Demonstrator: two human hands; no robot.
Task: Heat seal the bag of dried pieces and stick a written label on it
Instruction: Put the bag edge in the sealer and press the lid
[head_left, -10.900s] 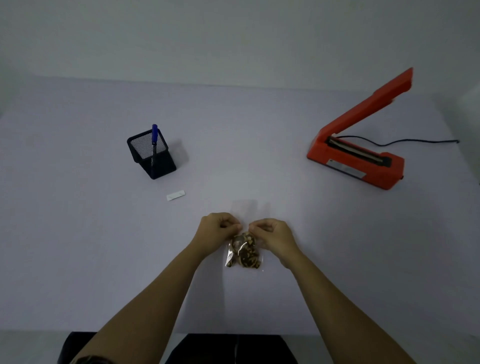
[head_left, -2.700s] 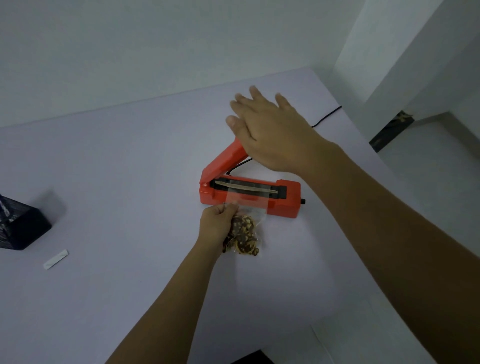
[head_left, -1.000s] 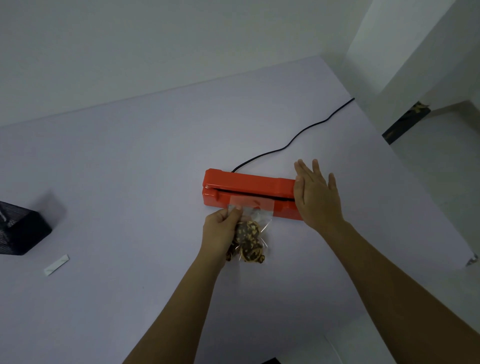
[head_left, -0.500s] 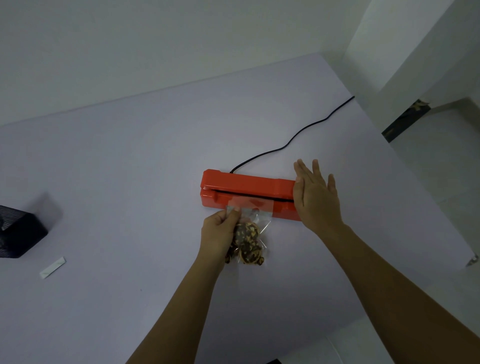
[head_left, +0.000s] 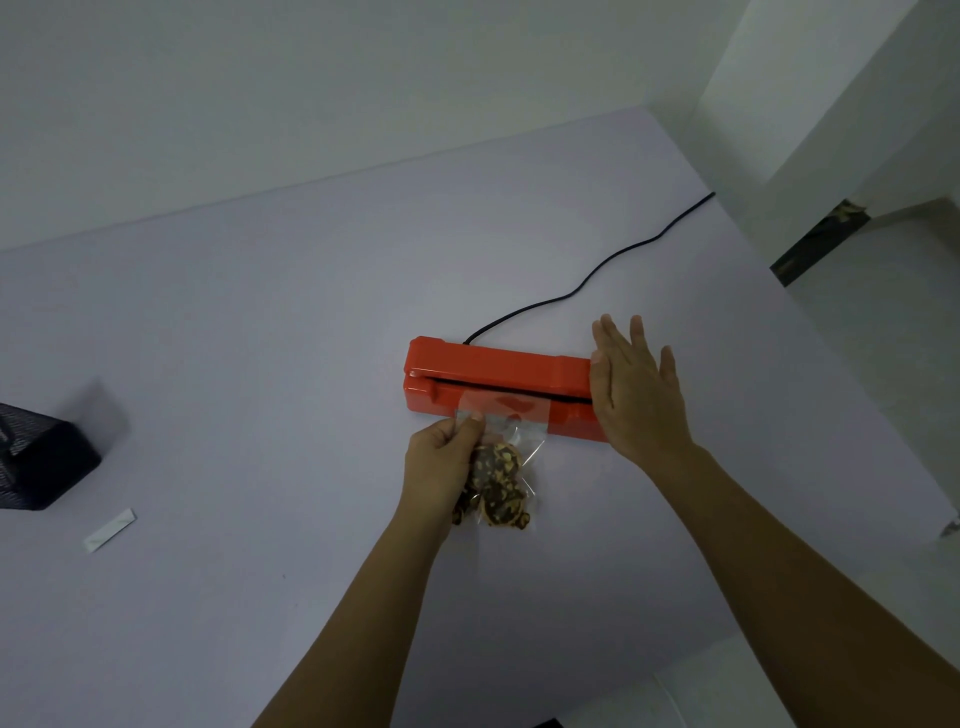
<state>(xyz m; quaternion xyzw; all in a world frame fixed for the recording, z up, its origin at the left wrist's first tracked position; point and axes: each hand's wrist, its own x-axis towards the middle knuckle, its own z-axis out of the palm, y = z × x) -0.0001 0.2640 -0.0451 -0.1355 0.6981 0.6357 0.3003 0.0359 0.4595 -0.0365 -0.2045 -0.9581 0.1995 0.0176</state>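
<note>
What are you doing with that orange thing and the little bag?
A person is sealing a clear bag of dried pieces. The right hand presses flat on the closed orange heat sealer, with the bag's top edge caught in it. The left hand pinches the bag near its top. The white label lies untouched on the table.
</note>
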